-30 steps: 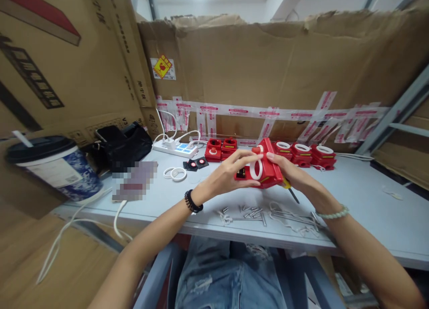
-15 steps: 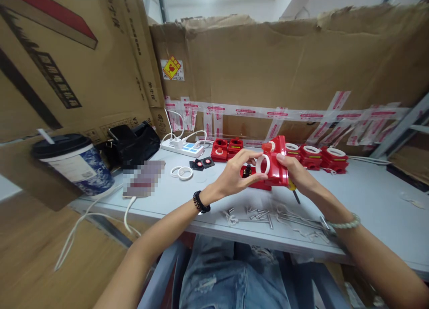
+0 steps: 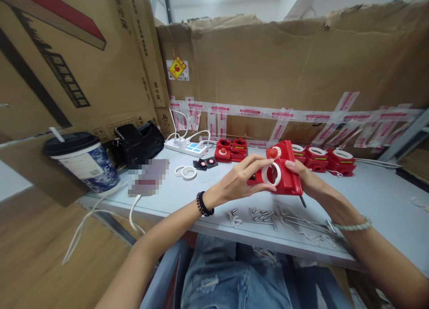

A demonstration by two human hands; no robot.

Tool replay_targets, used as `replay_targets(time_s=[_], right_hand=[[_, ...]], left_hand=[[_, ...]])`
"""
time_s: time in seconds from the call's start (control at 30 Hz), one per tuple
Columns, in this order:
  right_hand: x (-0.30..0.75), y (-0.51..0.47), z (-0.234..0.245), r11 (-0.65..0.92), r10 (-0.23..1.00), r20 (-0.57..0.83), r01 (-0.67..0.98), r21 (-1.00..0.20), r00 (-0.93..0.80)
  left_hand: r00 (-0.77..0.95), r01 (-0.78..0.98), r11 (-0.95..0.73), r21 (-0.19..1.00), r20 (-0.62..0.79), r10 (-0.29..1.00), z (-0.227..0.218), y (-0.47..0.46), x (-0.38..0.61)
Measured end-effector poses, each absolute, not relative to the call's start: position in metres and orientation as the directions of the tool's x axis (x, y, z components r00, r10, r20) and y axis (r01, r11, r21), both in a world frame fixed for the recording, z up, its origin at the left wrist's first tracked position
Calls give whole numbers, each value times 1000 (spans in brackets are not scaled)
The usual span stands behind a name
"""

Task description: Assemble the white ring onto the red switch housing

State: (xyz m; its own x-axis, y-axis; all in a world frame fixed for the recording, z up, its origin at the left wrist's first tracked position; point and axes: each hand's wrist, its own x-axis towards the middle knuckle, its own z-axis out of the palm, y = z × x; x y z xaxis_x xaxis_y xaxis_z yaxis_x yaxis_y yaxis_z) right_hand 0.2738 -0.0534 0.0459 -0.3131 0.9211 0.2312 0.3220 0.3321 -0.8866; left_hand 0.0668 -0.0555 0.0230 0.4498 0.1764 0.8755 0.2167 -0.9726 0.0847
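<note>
My left hand [image 3: 239,180] pinches a white ring [image 3: 278,175] between thumb and fingers, against the round opening of a red housing [image 3: 291,180]. Whether the ring is seated cannot be made out. My right hand [image 3: 307,178] grips that housing from the right, thumb on its upper face. A round red knob [image 3: 274,153] shows on the housing's far part. Below my right hand a dark thin shaft [image 3: 303,201] sticks out. Partly hidden behind my left fingers is another red part on the table. Two loose white rings [image 3: 189,178] lie left of my left hand.
Red housings [image 3: 223,151] stand at the back left, and several with white rings [image 3: 340,162] at the back right. Metal pins and rods [image 3: 263,216] lie along the front edge. A power strip [image 3: 186,147], black square pieces [image 3: 202,164], a phone [image 3: 149,177] and a cup [image 3: 83,166] are leftward.
The housing and both hands have shifted slightly right and down in view, and the housing is tilted differently. The left hand still pinches the ring. The whole view has shifted a little.
</note>
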Motion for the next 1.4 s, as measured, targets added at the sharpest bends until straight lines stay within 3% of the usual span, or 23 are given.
replay_targets(time_s=[0.1,0.23,0.6,0.73,0.87,1.0,1.07,1.27,1.4], right_hand=[[272,-57,49,177,934,92,224,-958,-345],[269,-59,52,105,938,45,159,-982,-343],[277,-52,43,148,928,33,284,-947,-372],[274,-52,44,165,922,30,321,-933,-386],[274,-53,52,222,942,89,399,-890,-324],[289,-43,56,345,933,321,646,-680,-161],[299,-35,52,308,930,342,787,-535,-132],[314,-18,34,220,974,-9,961,-167,-225],[315,-15,26,229,971,-46,971,-75,-233]], left_hand=[[464,219,-973,68,870,165,23,-57,66],[422,238,-968,81,889,178,23,-56,67],[476,229,-949,215,826,302,24,-53,65],[532,274,-936,220,777,338,23,-54,67],[471,371,-891,261,774,423,23,-54,57],[387,603,-738,303,698,603,22,-53,28],[362,709,-644,286,636,682,19,-54,12],[309,874,-449,184,502,808,6,-58,-8],[320,911,-406,75,493,809,1,-58,-2]])
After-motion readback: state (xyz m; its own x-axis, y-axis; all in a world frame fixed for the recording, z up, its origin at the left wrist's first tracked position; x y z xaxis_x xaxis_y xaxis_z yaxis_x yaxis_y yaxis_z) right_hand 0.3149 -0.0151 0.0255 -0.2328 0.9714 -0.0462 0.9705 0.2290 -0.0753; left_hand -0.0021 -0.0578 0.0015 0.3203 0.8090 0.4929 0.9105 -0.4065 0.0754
